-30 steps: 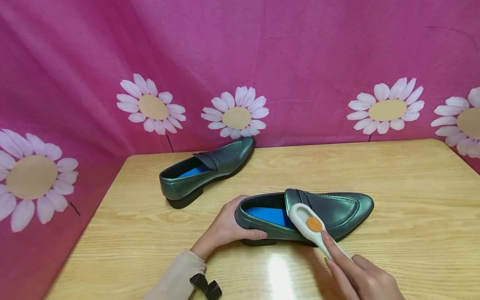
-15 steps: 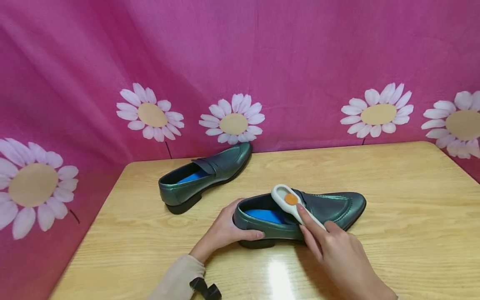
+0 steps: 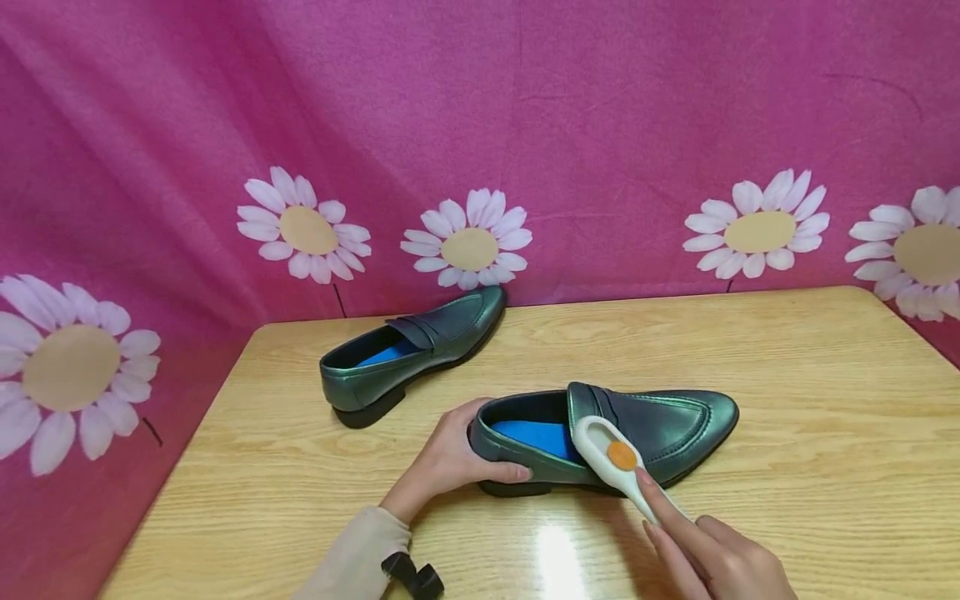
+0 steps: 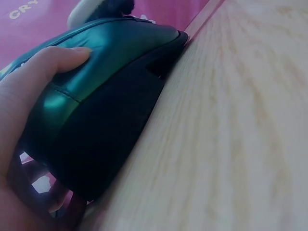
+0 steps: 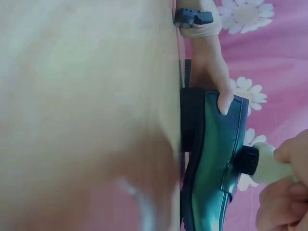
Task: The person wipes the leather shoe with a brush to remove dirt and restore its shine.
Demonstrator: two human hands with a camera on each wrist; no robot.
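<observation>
A dark green loafer (image 3: 678,425) with a blue insole stands on the table, toe to the right. My left hand (image 3: 461,458) grips its heel, thumb along the near side; in the left wrist view the thumb presses the green leather and the other fingers are partly hidden behind the heel. My right hand (image 3: 716,550) holds a white brush (image 3: 592,437) with an orange oval on its back, index finger stretched along the handle. The right wrist view shows its dark bristles (image 5: 247,160) against the shoe's upper, near the opening.
The matching loafer (image 3: 442,333) stands farther back on the left, its toe near the pink curtain (image 3: 600,125) with printed daisies. Beneath both shoes is a light wooden table (image 3: 825,375). A black strap device (image 3: 412,575) is on the left sleeve.
The brush went left and away, over the shoe's opening, then came back right and nearer to me, to about its earlier place. My left hand keeps its grip on the heel.
</observation>
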